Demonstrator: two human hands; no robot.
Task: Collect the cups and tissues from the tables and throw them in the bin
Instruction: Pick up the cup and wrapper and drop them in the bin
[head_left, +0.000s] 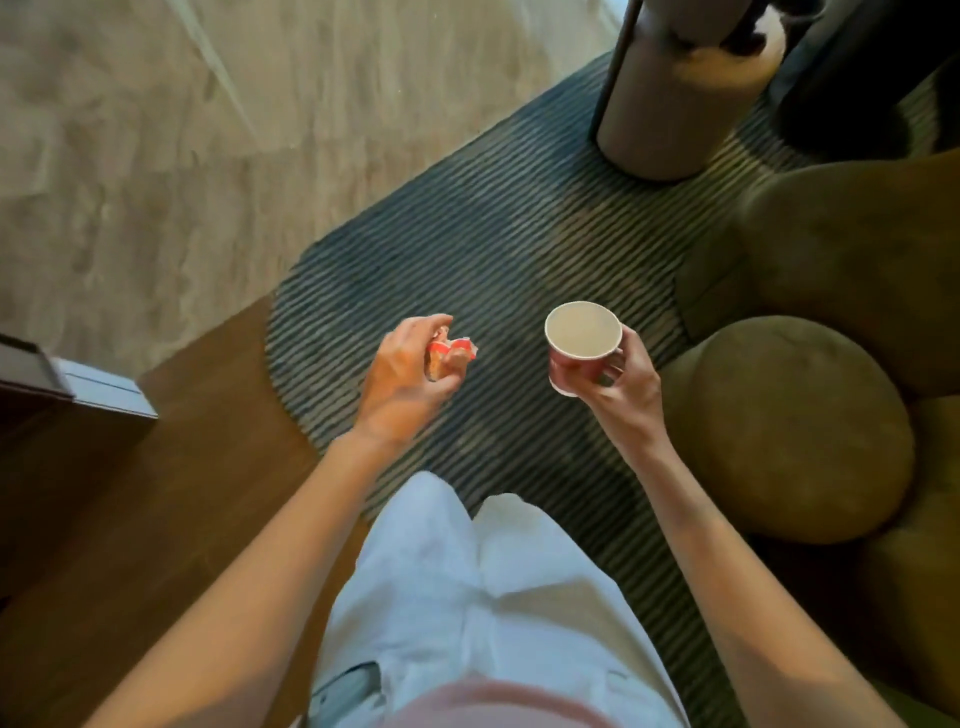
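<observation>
I see a striped rug (493, 249) with a rounded end lying across the middle of the floor. It meets pale flooring (130, 130) at upper left and brown wood flooring (197, 441) at lower left. A round pedestal (670, 109) stands on the rug at the top, with a thin dark pole (615, 62) rising beside it. On my right sits an olive armchair (810, 415) with rounded cushions, its base on the rug. At the left edge there is a dark cabinet corner (62, 384). White trousers (467, 597) fill the bottom centre.
</observation>
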